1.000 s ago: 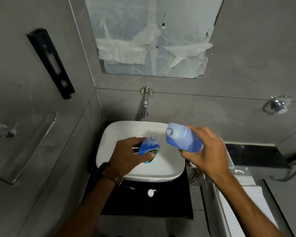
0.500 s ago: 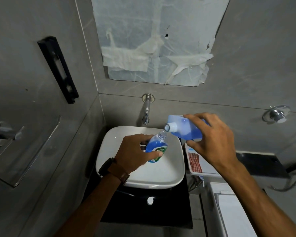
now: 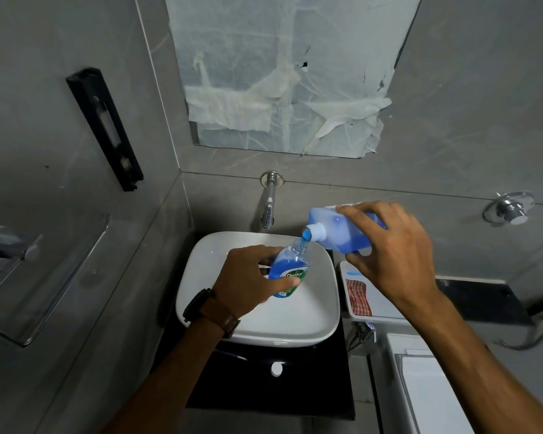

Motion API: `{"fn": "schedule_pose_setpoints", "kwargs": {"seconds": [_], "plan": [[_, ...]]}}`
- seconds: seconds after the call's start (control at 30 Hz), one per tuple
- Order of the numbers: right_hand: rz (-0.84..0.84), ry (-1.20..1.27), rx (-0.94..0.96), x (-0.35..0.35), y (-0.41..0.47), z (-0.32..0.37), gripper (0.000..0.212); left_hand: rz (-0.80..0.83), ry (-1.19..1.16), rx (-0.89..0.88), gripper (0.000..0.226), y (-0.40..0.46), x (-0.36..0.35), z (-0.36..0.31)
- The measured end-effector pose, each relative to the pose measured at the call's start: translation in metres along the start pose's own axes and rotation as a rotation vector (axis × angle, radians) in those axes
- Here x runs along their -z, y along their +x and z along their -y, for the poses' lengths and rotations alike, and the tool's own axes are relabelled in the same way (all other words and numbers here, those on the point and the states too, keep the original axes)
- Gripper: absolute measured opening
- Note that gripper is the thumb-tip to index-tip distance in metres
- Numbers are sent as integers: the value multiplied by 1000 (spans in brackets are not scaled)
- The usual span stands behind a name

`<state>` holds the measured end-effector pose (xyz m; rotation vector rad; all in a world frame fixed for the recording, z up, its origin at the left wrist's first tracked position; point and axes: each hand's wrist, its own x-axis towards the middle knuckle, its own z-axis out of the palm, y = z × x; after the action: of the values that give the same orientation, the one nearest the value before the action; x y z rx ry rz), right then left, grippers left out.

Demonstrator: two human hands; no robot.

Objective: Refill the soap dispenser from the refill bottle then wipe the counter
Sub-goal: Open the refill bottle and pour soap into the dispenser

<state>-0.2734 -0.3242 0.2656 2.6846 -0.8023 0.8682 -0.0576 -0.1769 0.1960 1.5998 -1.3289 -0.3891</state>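
Observation:
My left hand [image 3: 248,280] grips the small clear soap dispenser bottle [image 3: 290,270], which has a green label and blue soap inside, and holds it tilted over the white basin [image 3: 314,321]. Its pump top is off and the neck is open. My right hand [image 3: 392,255] holds the larger refill bottle [image 3: 333,228] tipped down to the left, white spout just above the dispenser's neck. A stream of blue liquid runs from the spout into the neck. A white cap [image 3: 276,369] lies on the black counter [image 3: 311,383] in front of the basin.
A chrome tap [image 3: 268,205] juts from the wall above the basin. A white tray [image 3: 386,311] with a red checked cloth [image 3: 358,297] sits right of the basin. A glass shelf [image 3: 44,277] and a black bracket [image 3: 105,126] hang on the left wall; a covered mirror [image 3: 279,73] is above.
The refill bottle has been tipped further down to the dispenser's neck and blue liquid now flows into it. Both bottles have stayed over the basin.

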Motion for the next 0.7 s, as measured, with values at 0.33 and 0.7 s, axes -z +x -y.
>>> {"fn": "schedule_pose_setpoints", "kwargs": {"seconds": [0.33,0.7], "plan": [[1,-30,0,1,0,0,74,14,4,-4,60,0,-1,2],[-11,-29,2,4,1,0,74,17,0,-7,66,-2,0,-3]]}}
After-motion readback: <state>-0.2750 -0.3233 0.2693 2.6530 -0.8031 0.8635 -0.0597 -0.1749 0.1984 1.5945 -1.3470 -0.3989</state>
